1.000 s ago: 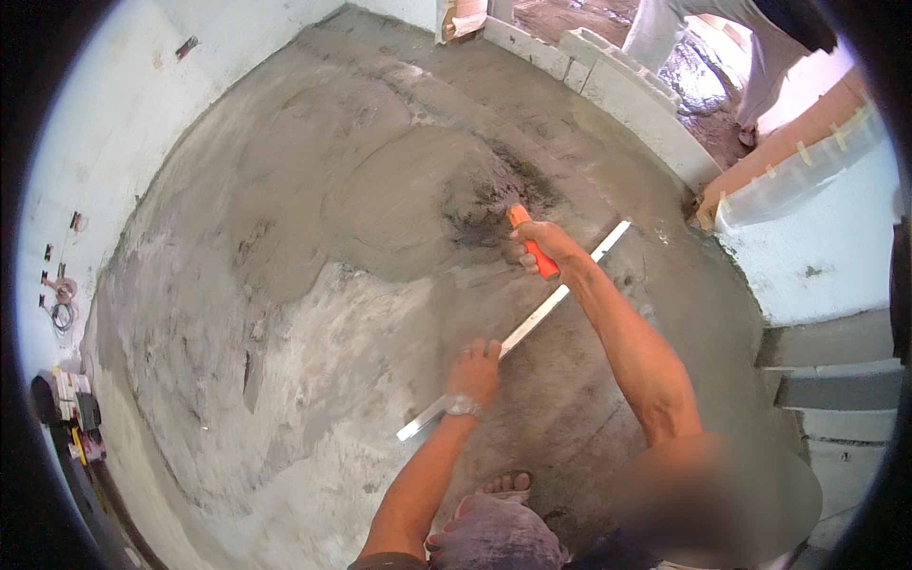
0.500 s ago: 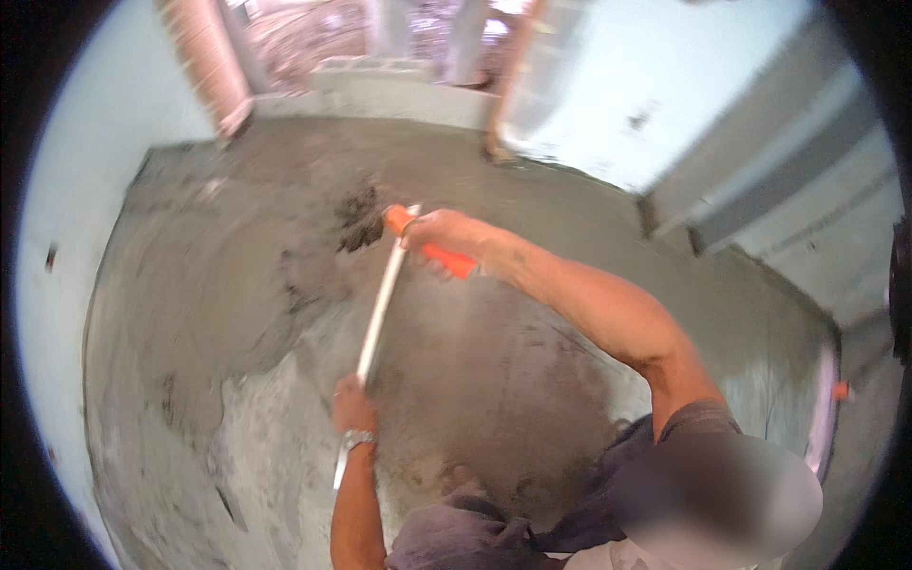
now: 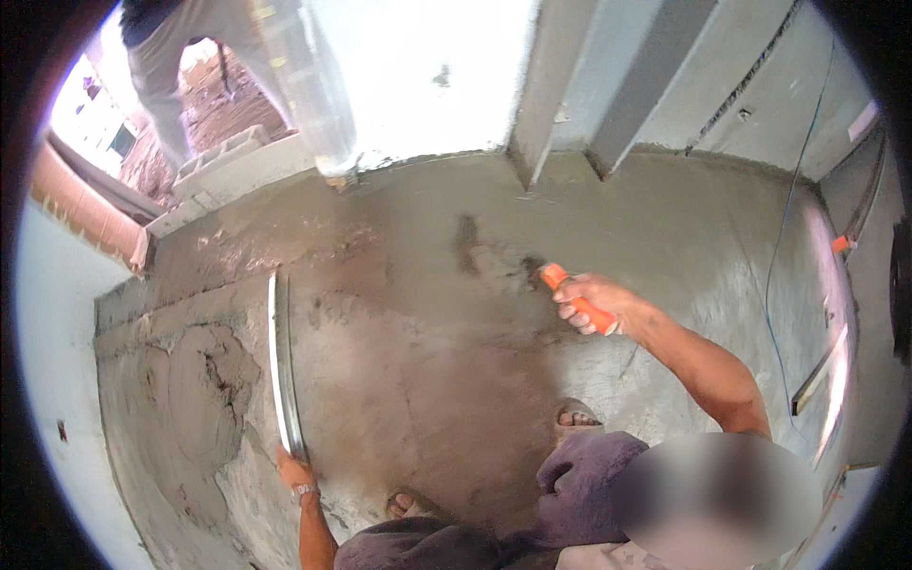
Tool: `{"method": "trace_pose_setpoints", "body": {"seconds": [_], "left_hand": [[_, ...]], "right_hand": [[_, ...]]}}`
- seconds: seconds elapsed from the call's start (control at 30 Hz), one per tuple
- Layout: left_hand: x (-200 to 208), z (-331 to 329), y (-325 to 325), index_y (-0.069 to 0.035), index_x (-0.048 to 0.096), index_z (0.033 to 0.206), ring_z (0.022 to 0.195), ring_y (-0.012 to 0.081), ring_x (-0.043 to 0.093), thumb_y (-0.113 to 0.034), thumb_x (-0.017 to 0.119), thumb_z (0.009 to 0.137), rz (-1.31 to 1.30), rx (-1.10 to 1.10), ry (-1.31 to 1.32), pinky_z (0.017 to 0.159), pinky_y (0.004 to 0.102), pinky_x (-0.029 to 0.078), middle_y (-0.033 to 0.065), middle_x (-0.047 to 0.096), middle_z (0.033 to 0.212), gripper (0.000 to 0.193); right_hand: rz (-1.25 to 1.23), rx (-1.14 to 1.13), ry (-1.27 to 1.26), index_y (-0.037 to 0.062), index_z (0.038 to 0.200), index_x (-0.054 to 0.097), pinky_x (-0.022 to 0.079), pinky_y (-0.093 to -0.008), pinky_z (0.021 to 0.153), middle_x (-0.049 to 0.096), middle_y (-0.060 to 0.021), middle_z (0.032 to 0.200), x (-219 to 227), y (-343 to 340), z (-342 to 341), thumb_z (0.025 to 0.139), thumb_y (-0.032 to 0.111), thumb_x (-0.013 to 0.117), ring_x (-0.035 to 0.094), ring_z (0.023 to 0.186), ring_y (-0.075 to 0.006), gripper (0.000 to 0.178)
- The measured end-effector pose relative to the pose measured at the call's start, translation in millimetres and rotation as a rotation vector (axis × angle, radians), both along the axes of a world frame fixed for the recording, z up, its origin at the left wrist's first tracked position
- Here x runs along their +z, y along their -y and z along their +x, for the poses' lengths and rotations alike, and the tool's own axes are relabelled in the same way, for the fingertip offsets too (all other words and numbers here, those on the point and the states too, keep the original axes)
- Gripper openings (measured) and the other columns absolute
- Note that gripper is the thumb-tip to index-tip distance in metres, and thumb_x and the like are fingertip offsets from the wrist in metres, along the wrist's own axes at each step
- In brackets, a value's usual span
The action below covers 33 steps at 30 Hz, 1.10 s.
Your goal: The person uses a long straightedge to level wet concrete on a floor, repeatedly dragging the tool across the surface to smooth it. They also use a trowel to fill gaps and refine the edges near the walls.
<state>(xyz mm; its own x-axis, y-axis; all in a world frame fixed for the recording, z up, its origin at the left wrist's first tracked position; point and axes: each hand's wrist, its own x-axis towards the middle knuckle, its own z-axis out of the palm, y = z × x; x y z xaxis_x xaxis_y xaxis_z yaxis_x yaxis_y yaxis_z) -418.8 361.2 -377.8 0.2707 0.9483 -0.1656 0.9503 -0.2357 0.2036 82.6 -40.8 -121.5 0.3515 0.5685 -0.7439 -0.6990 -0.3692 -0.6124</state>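
My left hand (image 3: 295, 469), at the lower left, is closed round the near end of a long pale metal straightedge (image 3: 278, 370). The bar reaches away from me over the wet mortar floor. My right hand (image 3: 597, 302) grips the orange handle of a trowel (image 3: 554, 275) over the grey mortar right of centre. Its blade is hard to make out against a dark smear. Left of the bar lies a heap of wet mortar (image 3: 223, 370) with a ragged edge.
A person (image 3: 171, 81) stands outside the doorway at the upper left, behind a low block sill (image 3: 223, 157). Grey uprights (image 3: 551, 95) line the far wall. A thin blue cable (image 3: 774, 266) hangs at right near a short bar (image 3: 817, 380). My feet (image 3: 577, 416) are on the floor.
The view has turned to the right. My hands were close, with the trowel handle by the bar's far end; now they are wide apart. A person shows in the doorway.
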Motion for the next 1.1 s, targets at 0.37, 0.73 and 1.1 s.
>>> {"method": "trace_pose_setpoints", "body": {"seconds": [0.37,0.73,1.1], "left_hand": [[86,-13,101,0.007,0.047,0.122,0.101,0.0389,0.056,0.004,0.050,0.080,0.126,-0.101,0.168,0.086,0.0393,0.046,0.0261,0.057,0.110,0.042],[136,-34,166,0.003,0.053,0.100,0.077,0.0275,0.054,-0.003,0.047,0.083,0.070,-0.092,0.243,0.071,0.0352,0.044,0.0163,0.057,0.084,0.019],[174,42,196,-0.005,0.058,0.094,0.075,0.0288,0.054,-0.001,0.056,0.072,-0.298,0.275,0.760,0.068,0.0368,0.044,0.0131,0.055,0.080,0.022]], "right_hand": [[-0.381,-0.315,0.659,0.0028,0.077,0.054,0.046,-0.0347,0.046,0.054,-0.0069,0.061,-77,88,185,0.078,0.021,0.056,0.052,0.047,-0.0189,0.018],[-0.926,-0.011,1.182,-0.0044,0.103,0.043,0.049,-0.0461,0.082,0.061,-0.0254,0.101,-126,60,206,0.076,0.013,0.062,0.059,0.096,-0.0401,0.037],[-0.894,0.041,1.267,-0.0054,0.107,0.043,0.049,-0.0492,0.077,0.061,-0.0274,0.093,-132,80,204,0.079,0.013,0.058,0.060,0.091,-0.0422,0.037]]}}
